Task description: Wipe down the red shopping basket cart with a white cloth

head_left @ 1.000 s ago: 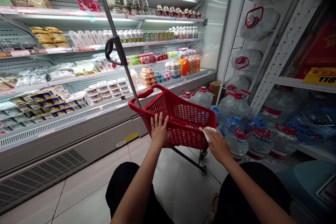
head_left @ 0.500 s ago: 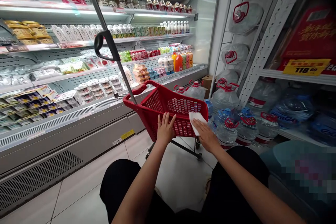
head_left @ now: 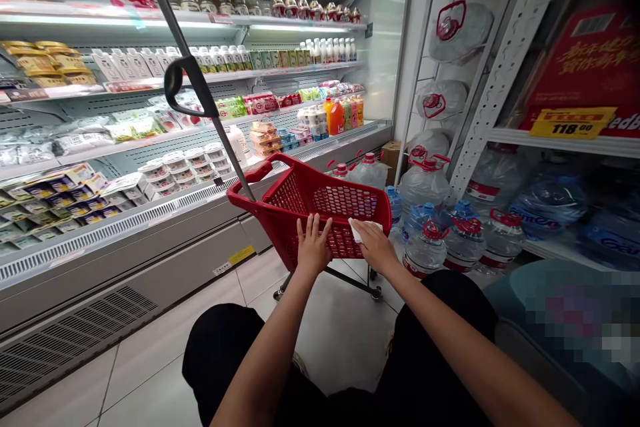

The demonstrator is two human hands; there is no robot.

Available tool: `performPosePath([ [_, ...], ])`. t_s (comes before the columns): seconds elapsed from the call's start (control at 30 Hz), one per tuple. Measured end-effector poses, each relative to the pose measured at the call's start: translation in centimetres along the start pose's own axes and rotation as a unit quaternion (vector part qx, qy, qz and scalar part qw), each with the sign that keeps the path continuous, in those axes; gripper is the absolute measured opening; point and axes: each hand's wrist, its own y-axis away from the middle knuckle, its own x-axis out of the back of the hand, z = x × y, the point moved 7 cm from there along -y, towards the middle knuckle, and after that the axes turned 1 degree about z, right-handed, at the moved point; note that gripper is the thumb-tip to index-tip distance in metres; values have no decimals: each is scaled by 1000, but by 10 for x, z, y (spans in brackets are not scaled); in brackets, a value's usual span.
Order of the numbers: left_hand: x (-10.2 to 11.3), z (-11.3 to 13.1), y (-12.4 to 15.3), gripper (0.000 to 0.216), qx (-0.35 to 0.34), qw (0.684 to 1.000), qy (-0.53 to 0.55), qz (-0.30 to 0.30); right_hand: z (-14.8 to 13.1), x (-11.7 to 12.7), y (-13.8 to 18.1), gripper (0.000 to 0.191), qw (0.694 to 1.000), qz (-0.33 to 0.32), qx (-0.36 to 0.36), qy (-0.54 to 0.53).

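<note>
A small red plastic shopping cart (head_left: 273, 219) with perforated sides stands right in front of me. My left hand (head_left: 314, 250) rests against its near side, fingers spread, holding nothing. Under my right hand (head_left: 377, 248) is a white cloth or paper wipe (head_left: 355, 230), pressed to the same side near the cart's right end. Part of the wipe is hidden beneath the fingers. A grey pole with a black loop handle (head_left: 187, 87) rises from the cart's left end.
An open refrigerated display (head_left: 200, 230) of dairy and drinks runs along the left and back. Large water bottles (head_left: 425, 253) crowd the floor at right, before a white shelf rack (head_left: 555, 140). A stack of bottles (head_left: 440, 103) hangs in a narrow frame. Blue-green pixelated shape (head_left: 540, 300) lies lower right.
My right hand has slid the wipe leftward along the cart's side, and less of the wipe shows. My left hand stays on the cart. The whole view has shifted slightly.
</note>
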Motion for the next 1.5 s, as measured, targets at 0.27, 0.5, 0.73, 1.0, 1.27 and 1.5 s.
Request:
performPosePath([
  [0.27,3,-32,7,84,31,999,18,-6,14,20,21,58,1000,3,-13,-3],
  [0.5,-3,-56,0,74,171,983,43,-43,-52,7,47,77,995,-23,89,-47],
  [0.73,-11,-23,34,86,155,987,54,-6,-15,3,57,79,979,-73,192,-17],
  [1.0,-11,-31,37,85,135,989,57,-11,24,-3,35,71,996,-13,85,21],
  [1.27,-11,-8,39,66,123,991,43,-8,-101,-19,51,75,981,-33,187,-45],
  [1.5,-4,-21,55,67,91,995,30,5,-12,9,28,53,991,-42,124,-8],
])
